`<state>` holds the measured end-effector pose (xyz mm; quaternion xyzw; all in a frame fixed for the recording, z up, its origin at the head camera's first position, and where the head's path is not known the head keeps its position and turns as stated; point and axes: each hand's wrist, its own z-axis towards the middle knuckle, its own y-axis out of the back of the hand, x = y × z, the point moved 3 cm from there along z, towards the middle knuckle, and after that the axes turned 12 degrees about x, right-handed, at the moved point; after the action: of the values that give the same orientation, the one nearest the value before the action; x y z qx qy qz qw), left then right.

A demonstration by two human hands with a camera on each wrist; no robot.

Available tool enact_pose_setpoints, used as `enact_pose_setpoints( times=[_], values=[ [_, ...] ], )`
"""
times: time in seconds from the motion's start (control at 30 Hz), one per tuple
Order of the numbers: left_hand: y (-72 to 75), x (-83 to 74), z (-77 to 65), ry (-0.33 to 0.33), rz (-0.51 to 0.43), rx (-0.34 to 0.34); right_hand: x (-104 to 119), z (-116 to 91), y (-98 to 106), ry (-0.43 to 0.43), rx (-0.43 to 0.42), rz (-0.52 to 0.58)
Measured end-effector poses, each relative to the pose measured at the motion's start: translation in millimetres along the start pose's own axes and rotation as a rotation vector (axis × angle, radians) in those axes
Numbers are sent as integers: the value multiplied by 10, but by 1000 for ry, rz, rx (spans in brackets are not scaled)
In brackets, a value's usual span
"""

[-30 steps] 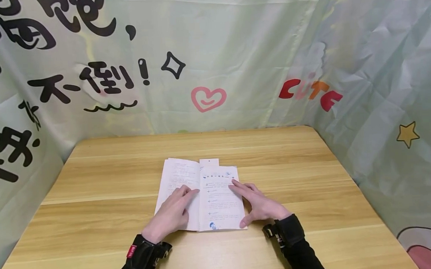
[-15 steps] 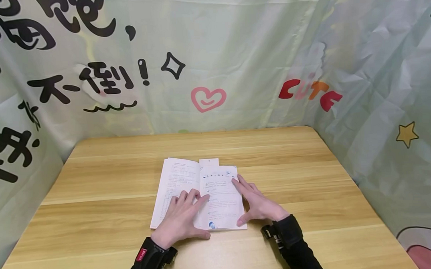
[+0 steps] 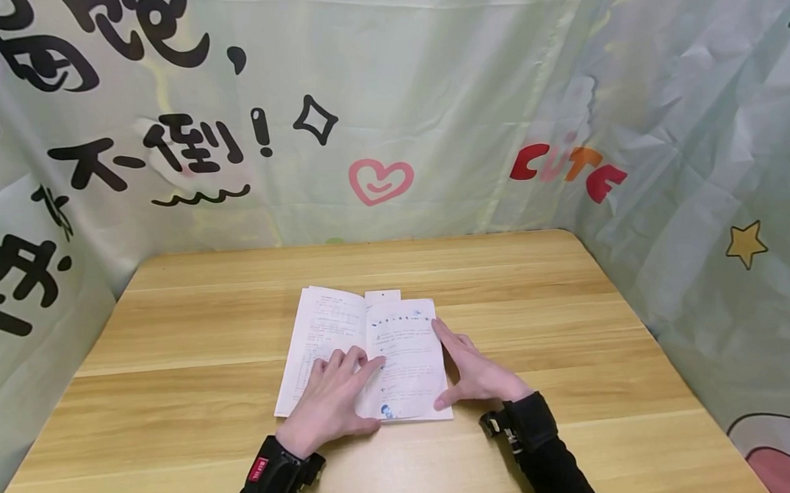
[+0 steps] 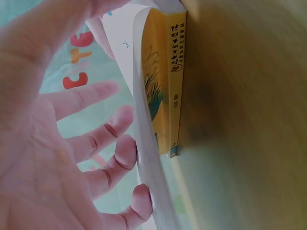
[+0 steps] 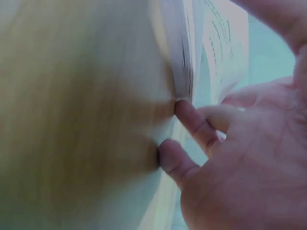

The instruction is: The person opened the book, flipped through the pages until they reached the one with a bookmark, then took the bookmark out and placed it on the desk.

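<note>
Book (image 3: 399,342) open; you're likely steadying it.
Left hand (image 3: 327,402) loose atop, right hand (image 3: 478,374) wide alongside; next likely calls for an edge pinch.

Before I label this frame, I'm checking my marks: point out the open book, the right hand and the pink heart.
Open book (image 3: 408,356), head view: printed right-hand page.
Right hand (image 3: 478,374), head view: its back.
Pink heart (image 3: 380,189), head view: its smiling mouth.

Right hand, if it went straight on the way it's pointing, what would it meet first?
Probably the open book's right page. In the head view, the right hand's fingers point at its outer edge and look about level with it, though exact contact is hard to judge.
</note>
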<state>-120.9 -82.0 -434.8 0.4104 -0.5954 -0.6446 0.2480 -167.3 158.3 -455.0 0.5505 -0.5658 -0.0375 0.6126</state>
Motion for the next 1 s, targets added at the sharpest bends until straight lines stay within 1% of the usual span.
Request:
enact_pose_setpoints(
  times=[0.17, 0.37, 0.5, 0.6, 0.7, 0.8, 0.9, 1.0],
  values=[
    [17, -5, 2, -13, 26, -13, -79, -47, 28, 28, 34, 57],
    [35, -12, 0, -21, 34, -30, -76, -53, 51, 76, 46, 60],
    [56, -24, 12, -9, 42, -59, -72, -55, 46, 64, 53, 50],
    [94, -29, 24, 9, 12, -115, -71, -62, 42, 45, 59, 38],
    [144, -16, 28, 37, -63, -192, -68, -64, 34, 37, 65, 16],
    [184, 16, 25, 63, -148, -275, -56, -54, 25, 47, 63, 2],
    [218, 53, 11, 86, -225, -343, -45, -43, 13, 57, 57, 0],
    [255, 96, -9, 119, -275, -397, -26, -32, 2, 62, 47, -7]
  ],
)
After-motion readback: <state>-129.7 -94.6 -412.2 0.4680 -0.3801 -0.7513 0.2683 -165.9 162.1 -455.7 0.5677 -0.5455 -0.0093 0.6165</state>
